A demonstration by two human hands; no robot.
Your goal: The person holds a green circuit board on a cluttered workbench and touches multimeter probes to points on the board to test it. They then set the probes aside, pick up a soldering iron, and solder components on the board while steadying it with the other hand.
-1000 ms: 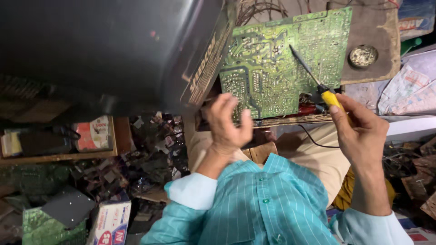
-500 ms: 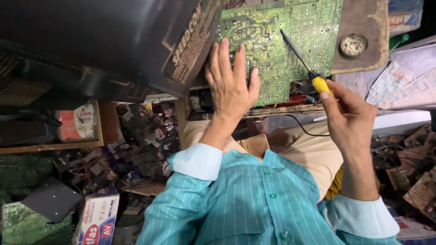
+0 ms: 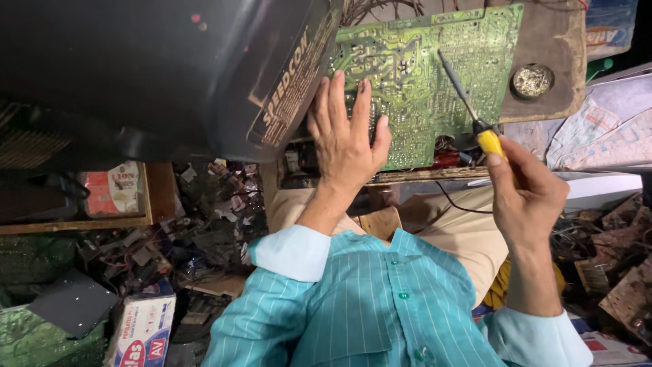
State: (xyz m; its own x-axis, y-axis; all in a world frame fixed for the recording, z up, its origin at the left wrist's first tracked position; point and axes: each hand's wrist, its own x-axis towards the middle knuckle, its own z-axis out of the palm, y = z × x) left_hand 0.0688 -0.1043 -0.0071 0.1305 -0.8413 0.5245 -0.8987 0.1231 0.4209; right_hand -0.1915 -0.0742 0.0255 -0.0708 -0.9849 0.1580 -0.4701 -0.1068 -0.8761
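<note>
A green circuit board [image 3: 421, 75] lies solder side up on a brown wooden slab [image 3: 557, 41]. My left hand [image 3: 343, 139] rests flat on the board's near left part, fingers spread and pointing away from me. My right hand [image 3: 526, 197] grips the yellow handle of a thin-shafted tool [image 3: 475, 112]. Its metal tip touches the board near the upper right. My teal striped shirt [image 3: 367, 306] fills the bottom middle.
A large black casing [image 3: 156, 75] looms at the upper left, right beside the board. A small round tin [image 3: 532, 80] sits on the slab to the board's right. Cardboard boxes [image 3: 139, 333], scrap boards [image 3: 41, 340] and loose parts litter the floor on both sides. Papers [image 3: 598, 136] lie at right.
My left hand has gone from curled at the board's near edge to lying flat on the board. The right hand still holds the tool against the board.
</note>
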